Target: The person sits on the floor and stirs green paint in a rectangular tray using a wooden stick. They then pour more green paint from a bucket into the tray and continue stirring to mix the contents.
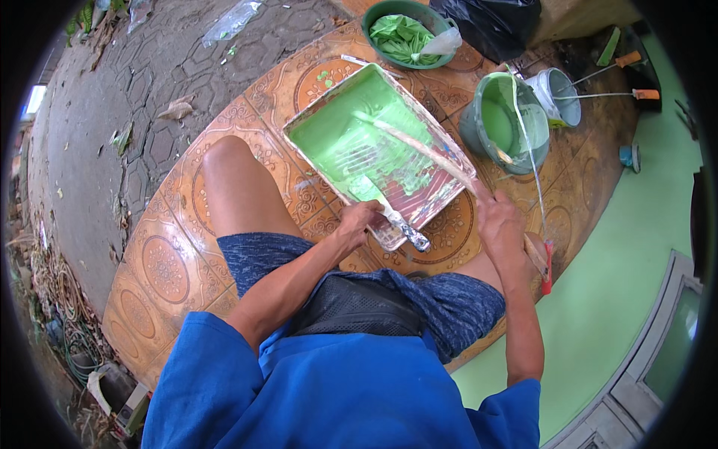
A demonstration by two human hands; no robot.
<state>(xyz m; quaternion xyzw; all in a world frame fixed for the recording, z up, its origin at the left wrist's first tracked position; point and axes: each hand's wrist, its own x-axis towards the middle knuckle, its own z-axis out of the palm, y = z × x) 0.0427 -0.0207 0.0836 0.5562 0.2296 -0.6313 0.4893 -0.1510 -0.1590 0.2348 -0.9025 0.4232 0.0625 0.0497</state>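
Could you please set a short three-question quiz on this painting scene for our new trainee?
1. True or false: the paint tray holds green paint.
2. What does the left hand grip? A) a paint-smeared tool handle B) a bucket C) a bag
3. What long thing does the right hand hold across the tray?

Key: 1 true. 2 A. 3 a paint-stained stick.
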